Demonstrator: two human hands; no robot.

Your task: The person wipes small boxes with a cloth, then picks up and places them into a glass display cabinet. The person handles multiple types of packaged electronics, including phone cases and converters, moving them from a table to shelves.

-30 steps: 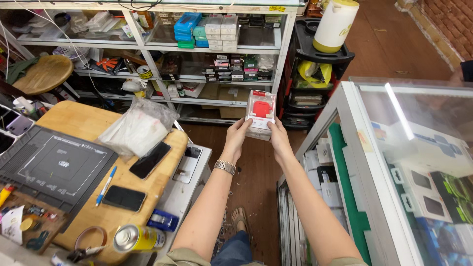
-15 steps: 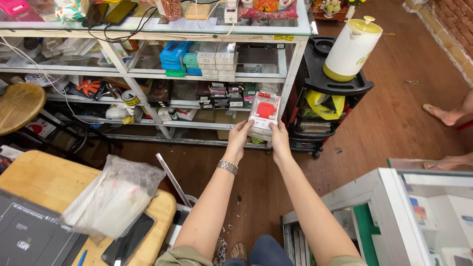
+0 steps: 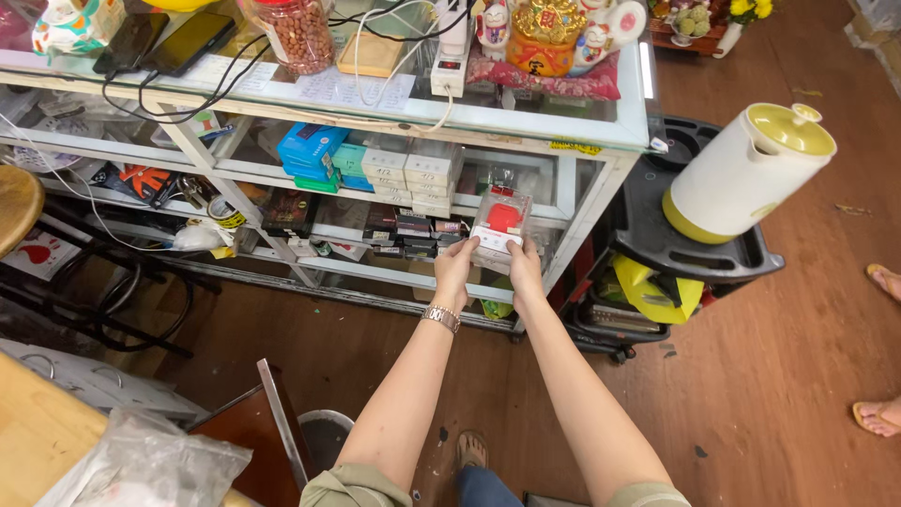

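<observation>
While both arms reach forward from the bottom of the view, the left hand (image 3: 457, 269) and the right hand (image 3: 524, 272) together grip a small clear plastic package (image 3: 498, 228) with a red item inside, fingers closed around its lower edge and sides. The package is held upright just in front of a glass display case (image 3: 601, 188), at about twelve o'clock from the hands, level with the case's middle shelf. A metal wristwatch (image 3: 440, 317) sits on the left wrist. At ten o'clock from the package, stacked white boxes (image 3: 413, 174) and blue boxes (image 3: 308, 150) lie on the shelf behind the glass. On the glass top, at eleven o'clock, stand a jar of nuts (image 3: 293, 30) and two dark phones (image 3: 160, 39) with cables. At two o'clock, a white and yellow-green electric kettle (image 3: 741, 174) rests on a black plastic cart (image 3: 690, 249). A crumpled clear plastic bag (image 3: 141, 465) lies at eight o'clock, near the bottom left corner.
</observation>
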